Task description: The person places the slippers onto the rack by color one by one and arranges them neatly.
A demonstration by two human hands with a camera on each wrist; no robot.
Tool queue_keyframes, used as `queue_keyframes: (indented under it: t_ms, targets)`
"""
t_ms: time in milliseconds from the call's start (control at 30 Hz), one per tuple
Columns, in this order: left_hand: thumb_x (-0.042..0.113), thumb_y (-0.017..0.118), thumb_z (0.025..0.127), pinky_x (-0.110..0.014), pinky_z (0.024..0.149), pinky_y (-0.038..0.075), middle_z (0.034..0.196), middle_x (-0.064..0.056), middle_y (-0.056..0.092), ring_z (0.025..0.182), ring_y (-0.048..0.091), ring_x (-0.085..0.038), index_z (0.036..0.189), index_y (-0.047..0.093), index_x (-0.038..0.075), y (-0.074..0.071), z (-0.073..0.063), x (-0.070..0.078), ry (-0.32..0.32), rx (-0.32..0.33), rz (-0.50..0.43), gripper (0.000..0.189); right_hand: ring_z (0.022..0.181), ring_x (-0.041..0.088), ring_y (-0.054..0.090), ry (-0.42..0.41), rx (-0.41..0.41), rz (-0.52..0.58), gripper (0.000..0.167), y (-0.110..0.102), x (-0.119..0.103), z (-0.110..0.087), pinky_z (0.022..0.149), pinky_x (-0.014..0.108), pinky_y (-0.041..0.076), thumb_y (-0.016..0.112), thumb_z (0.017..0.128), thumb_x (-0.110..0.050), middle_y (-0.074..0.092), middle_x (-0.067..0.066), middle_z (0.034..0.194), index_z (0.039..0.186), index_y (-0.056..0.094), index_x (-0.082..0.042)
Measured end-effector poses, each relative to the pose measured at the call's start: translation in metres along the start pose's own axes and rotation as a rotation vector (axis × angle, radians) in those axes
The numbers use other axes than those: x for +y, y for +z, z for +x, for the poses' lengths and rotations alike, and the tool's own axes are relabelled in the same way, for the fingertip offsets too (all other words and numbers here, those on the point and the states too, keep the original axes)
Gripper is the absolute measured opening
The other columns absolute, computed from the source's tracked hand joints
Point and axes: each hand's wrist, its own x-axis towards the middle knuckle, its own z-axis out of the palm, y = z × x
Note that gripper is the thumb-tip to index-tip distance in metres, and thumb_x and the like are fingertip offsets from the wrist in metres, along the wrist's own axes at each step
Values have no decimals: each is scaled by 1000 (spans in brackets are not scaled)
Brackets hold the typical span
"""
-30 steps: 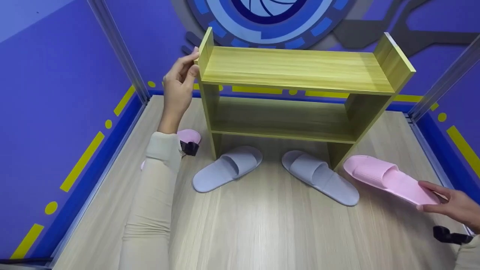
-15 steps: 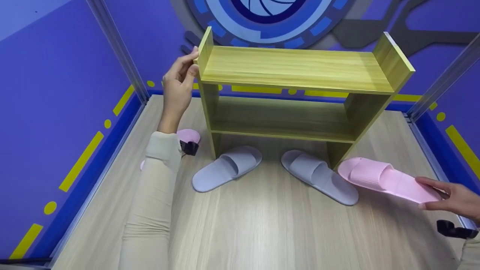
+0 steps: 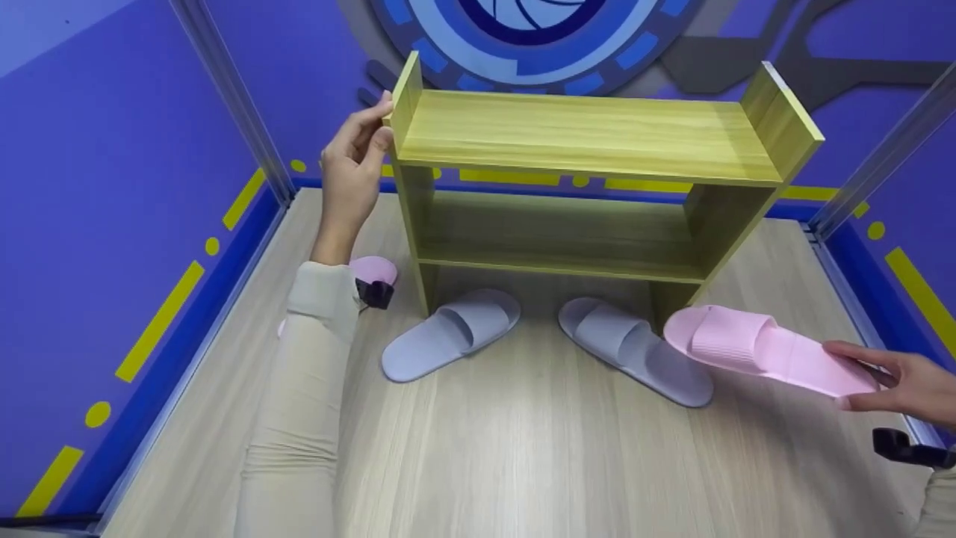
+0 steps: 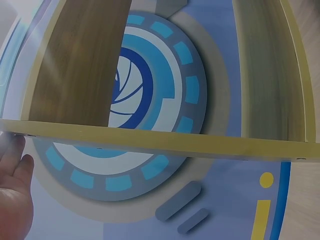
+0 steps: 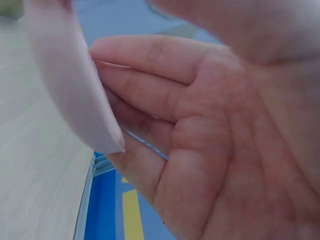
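In the head view a pink slipper [image 3: 762, 351] is held off the floor by its heel end, toe pointing left. My right hand [image 3: 907, 385] pinches that heel between thumb and fingers; the right wrist view shows the slipper's edge [image 5: 75, 85] against the fingertips. The toe part overlaps a grey slipper [image 3: 635, 351] as seen from above. Another grey slipper [image 3: 452, 336] lies by the left foot of a yellow wooden shelf rack [image 3: 590, 134]. My left hand [image 3: 352, 168] touches the outer face of the rack's left side panel; its fingers [image 4: 20, 165] show below the panel edge.
A second pink slipper [image 3: 375, 270] lies on the floor left of the rack, mostly hidden by my left sleeve [image 3: 295, 418]. Blue-purple walls [image 3: 112, 187] enclose the wood-look floor [image 3: 523, 463] at the left, back and right.
My right hand has carried the pink slipper a little to the left and up, so its toe now overlaps the right grey slipper. My left hand has stayed at the rack's side panel.
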Motion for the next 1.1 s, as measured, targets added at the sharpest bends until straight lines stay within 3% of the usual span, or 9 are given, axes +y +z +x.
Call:
queue_keyframes:
  t_ms: [533,567,667,733,767,800,900,1000,1100]
  targets:
    - [8,55,95,-29,101,47,138,-15,55,126,55,-15,125,59,-3,0,0,-3,22,5,11,32,122,61,27,-73,64,37,90,-8,-27,-3,94,73,28,76,82,-28,24,44,143,145,25,12]
    - [8,55,95,-29,100,48,138,-15,55,126,55,-15,125,59,-3,0,0,-3,23,7,11,32,121,60,28,-85,79,33,89,-9,-28,-3,100,66,31,76,82,-27,26,43,143,145,26,11]
    - [8,55,96,-29,99,49,138,-14,55,125,56,-15,125,60,-2,0,0,-3,18,11,16,32,121,58,30,-106,122,27,89,-9,-34,-4,101,59,33,77,81,-27,28,41,144,146,28,9]
    - [8,55,96,-29,98,49,138,-13,55,125,56,-15,126,60,-2,0,-1,-3,16,11,25,32,120,56,32,-117,150,24,89,-9,-39,-5,104,33,41,78,80,-27,30,39,144,146,29,7]
    - [8,55,96,-29,98,49,138,-14,55,125,56,-15,126,60,-2,0,-1,-3,15,12,28,32,121,56,32,-124,155,28,88,-9,-41,-6,103,20,39,77,81,-27,30,39,144,147,29,6]
    - [8,55,96,-29,99,49,138,-14,55,125,56,-16,125,60,-2,0,-1,-2,14,12,25,32,121,56,31,-125,155,33,89,-10,-44,-6,103,17,38,77,81,-27,29,39,145,147,28,6]
    - [8,54,96,-30,101,47,138,-16,54,127,54,-17,125,59,-4,0,-1,-2,22,9,20,32,123,56,30,-128,156,47,89,-10,-52,-6,86,-6,23,76,82,-29,27,38,147,149,27,3]
    - [7,54,96,-30,102,47,138,-17,54,128,54,-17,125,59,-4,0,-1,-1,25,9,4,32,126,57,27,-123,149,66,90,-11,-59,-6,106,17,33,75,83,-29,22,36,150,151,23,0]
    - [8,54,96,-30,102,47,138,-17,54,127,54,-17,125,59,-4,1,0,-1,27,7,1,32,128,56,24,-110,148,91,91,-12,-67,-7,105,55,31,75,83,-30,18,34,153,151,22,-3]
